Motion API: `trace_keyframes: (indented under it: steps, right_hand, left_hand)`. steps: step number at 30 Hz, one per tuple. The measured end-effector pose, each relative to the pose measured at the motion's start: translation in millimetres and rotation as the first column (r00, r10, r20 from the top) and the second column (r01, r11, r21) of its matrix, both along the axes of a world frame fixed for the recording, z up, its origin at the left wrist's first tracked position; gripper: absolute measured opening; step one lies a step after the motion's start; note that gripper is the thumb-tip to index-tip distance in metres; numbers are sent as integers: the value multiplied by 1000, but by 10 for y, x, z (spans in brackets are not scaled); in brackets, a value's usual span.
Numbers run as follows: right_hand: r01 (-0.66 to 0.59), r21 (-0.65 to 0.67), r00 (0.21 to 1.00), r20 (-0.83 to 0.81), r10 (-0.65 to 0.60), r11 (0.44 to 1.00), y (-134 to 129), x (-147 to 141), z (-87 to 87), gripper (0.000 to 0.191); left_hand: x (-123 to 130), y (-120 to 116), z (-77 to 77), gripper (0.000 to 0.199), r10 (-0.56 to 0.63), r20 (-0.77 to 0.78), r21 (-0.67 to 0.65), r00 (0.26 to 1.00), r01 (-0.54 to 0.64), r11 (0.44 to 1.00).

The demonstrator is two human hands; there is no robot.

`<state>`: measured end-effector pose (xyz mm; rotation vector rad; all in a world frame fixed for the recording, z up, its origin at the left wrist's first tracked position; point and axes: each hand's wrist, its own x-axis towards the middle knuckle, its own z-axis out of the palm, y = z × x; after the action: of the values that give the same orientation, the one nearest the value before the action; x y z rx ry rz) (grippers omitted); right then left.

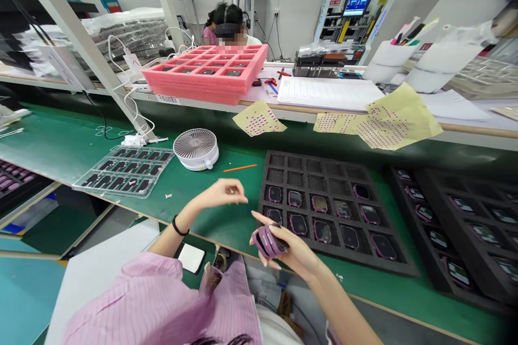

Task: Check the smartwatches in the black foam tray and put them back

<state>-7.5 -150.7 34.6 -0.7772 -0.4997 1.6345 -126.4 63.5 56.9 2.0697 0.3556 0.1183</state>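
Fingers of our right hand (297, 252) clamp purple pieces (267, 242); our left hand (220, 193) curls loosely, fingertips apart. Beside the pieces, the foam tray (297, 179) looks partly filled, mainly its nearer rows.

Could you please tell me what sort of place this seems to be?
Probably an electronics assembly workshop: a black foam tray holds rows of watch-like cases, a clear plastic tray holds small dark parts, and equipment with a lit screen stands behind.
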Motion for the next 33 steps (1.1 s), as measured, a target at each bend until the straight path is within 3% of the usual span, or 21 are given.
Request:
trace_keyframes:
  steps: [1,3,4,6,11,15,17,20,23,27,33]
  right_hand:
    - [25,10,1000,-2,-25,1000,2,35,16,64]
    - [83,16,997,0,-83,996,4,100,37,65]
    - [106,17,994,2,-106,994,5,124,41,64]
    - [131,20,991,8,-131,991,8,151,44,63]
    - [164,17,986,34,-165,986,30,156,64,65]
    - [257,37,963,80,-259,966,60,146,112,63]
    - [351,75,927,113,-358,933,88,126,134,62]
    - [499,145,841,156,-517,855,144,71,157,62]
    - [576,212,770,182,-611,789,192,7,163,65]
    - [639,263,694,210,-689,723,206,-53,160,67]
    - [709,297,574,285,-767,640,191,-68,149,64]
  left_hand:
    - [-16,133,-49,29,195,11,113,981,-195,974]
    - [-45,350,-170,24,434,33,349,900,-417,839]
    - [-55,423,-234,22,504,16,414,864,-464,783]
    - [-64,500,-350,24,558,-53,479,828,-469,742]
    - [-48,529,-474,24,573,-158,434,804,-465,772]
    - [-36,509,-402,19,601,-53,382,797,-540,750]
    - [-11,383,-301,23,594,83,255,800,-593,764]
    - [56,-7,-75,29,569,297,-149,767,-551,821]
    - [139,-482,149,25,544,443,-294,713,-457,839]
    - [251,-900,256,25,451,531,-283,717,-352,892]
    - [362,-1094,193,20,401,603,-181,690,-371,911]
